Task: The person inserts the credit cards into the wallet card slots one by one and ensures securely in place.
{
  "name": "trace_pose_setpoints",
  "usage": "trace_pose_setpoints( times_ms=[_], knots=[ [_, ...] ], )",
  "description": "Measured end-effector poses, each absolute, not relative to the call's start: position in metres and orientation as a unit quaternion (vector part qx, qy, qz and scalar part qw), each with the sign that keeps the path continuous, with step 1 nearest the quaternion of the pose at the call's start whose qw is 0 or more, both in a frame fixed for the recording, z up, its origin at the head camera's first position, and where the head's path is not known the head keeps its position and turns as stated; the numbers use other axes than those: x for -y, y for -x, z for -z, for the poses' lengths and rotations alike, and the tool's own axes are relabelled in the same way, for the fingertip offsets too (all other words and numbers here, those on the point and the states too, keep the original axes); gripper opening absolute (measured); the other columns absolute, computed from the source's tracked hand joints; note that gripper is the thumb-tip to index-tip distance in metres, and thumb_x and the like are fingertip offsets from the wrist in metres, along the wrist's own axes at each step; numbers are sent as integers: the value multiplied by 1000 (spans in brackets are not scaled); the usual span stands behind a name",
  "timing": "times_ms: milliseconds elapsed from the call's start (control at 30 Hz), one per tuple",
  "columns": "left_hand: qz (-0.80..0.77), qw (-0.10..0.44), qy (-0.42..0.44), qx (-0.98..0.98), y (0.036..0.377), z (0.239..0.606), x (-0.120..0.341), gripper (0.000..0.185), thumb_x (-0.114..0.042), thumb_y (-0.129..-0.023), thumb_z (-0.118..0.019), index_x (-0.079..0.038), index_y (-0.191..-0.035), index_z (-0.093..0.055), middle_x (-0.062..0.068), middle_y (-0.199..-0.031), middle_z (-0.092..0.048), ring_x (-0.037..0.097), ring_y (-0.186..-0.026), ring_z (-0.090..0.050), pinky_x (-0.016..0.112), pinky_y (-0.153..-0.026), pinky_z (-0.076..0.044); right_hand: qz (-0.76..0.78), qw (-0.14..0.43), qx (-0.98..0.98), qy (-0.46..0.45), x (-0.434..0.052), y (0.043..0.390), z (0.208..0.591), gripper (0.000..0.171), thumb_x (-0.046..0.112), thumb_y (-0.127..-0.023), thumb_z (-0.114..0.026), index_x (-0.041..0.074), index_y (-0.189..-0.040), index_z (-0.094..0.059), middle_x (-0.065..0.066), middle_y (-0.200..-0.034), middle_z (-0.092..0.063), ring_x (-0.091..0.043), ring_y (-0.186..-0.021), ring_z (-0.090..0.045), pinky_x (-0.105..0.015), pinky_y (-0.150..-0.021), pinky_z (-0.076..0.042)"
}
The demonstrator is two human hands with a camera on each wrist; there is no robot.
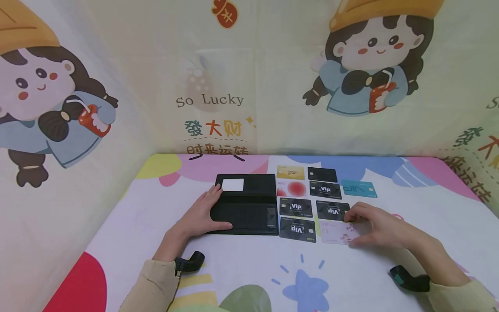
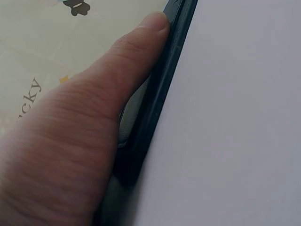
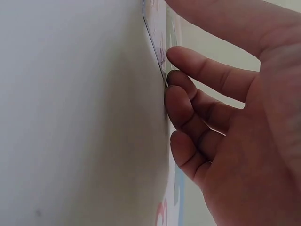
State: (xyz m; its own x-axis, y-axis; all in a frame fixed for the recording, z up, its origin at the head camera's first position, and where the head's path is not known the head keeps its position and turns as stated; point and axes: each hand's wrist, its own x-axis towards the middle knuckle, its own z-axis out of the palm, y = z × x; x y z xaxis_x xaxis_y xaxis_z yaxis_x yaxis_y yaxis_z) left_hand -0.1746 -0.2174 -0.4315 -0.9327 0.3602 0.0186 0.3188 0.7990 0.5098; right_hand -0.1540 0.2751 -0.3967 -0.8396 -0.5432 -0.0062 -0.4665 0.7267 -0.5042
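My left hand [image 1: 200,212] rests on the left side of an opened black card wallet [image 1: 245,221], fingers spread and thumb along its near part. In the left wrist view the thumb [image 2: 136,52] lies over the wallet's dark edge [image 2: 162,84]. The wallet's far half shows a white panel [image 1: 232,185]. At the right, my right hand [image 1: 376,225] holds a pale pink VIP card [image 1: 333,232] at its right end, thumb at the near edge and curled fingers at the far edge. The right wrist view shows the fingertips [image 3: 178,103] close against the card's edge [image 3: 157,52].
Several black Vip cards [image 1: 296,208] lie in rows right of the wallet. Beyond them are a gold card [image 1: 290,172], a plain black card [image 1: 322,174], a pink-and-red card [image 1: 292,189] and a teal card [image 1: 359,189]. A printed cloth [image 1: 241,260] covers the table, and a patterned curtain [image 1: 280,130] stands behind.
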Motion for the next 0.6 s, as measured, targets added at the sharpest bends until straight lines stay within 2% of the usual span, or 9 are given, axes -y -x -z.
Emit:
trace_pose_setpoints(
  times_ms=[300,600],
  knots=[
    [-259,38,-179,-948,175,434,218,118,-68,-73,-78,-4,-159,-28,8,-168,-15,27,-153,-11,51,-122,-14,233,103,-932,259,-277,153,397,53,41,-69,-92,17,-108,-66,7,-106,-58,-15,-96,-52,-38,-88,-52],
    [-257,45,-173,-950,175,433,217,119,-69,-73,-78,-5,-160,-27,8,-168,-14,28,-153,-11,53,-121,-15,247,99,-924,273,-278,153,401,51,38,-71,-92,15,-106,-64,6,-105,-56,-15,-95,-52,-29,-87,-51]
  ],
)
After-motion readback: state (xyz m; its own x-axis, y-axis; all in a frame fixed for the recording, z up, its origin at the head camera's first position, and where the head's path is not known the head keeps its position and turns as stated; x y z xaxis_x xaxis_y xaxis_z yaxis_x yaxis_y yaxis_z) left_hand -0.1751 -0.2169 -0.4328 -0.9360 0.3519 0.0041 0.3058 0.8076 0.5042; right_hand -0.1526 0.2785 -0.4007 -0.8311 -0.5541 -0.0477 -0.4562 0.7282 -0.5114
